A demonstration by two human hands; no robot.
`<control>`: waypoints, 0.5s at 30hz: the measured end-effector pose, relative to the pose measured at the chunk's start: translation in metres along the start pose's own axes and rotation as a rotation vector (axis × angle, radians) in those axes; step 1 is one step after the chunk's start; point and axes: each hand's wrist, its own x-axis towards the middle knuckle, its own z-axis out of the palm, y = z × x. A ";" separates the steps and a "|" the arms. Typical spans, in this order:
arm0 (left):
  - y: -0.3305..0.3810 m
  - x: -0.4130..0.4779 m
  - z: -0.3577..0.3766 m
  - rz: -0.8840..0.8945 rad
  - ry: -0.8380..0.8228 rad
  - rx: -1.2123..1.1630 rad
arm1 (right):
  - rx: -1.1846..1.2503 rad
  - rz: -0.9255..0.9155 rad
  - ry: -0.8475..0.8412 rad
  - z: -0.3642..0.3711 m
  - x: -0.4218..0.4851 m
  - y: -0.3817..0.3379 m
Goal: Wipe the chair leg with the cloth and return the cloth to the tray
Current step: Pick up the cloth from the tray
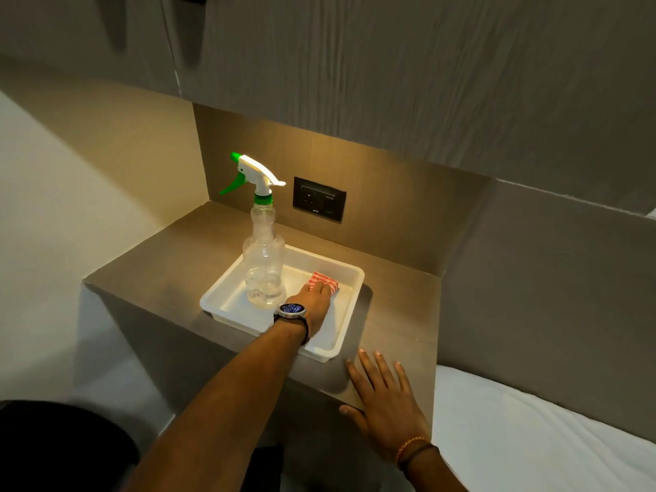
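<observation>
A white plastic tray (349,307) sits on a brown bedside shelf. Inside it, at the far right, lies a folded red-and-white checked cloth (324,279). My left hand (314,303), with a watch on the wrist, reaches into the tray and its fingers are closed over the near edge of the cloth. My right hand (385,399) rests flat with fingers spread on the shelf's front right corner, holding nothing. No chair leg is in view.
A clear spray bottle (264,264) with a white and green trigger stands in the tray's left part, close to my left wrist. A black wall socket (318,198) is behind it. A white bed (532,442) lies to the right; a dark object (53,445) lower left.
</observation>
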 end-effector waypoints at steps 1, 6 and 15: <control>-0.001 -0.002 -0.004 0.006 0.021 -0.036 | 0.016 0.000 -0.021 0.000 0.000 0.000; -0.009 -0.029 -0.034 -0.053 0.226 -0.318 | 0.047 -0.012 -0.048 0.005 0.002 0.007; -0.002 -0.169 -0.065 -0.172 0.622 -0.786 | 0.089 0.025 0.041 -0.003 -0.004 0.005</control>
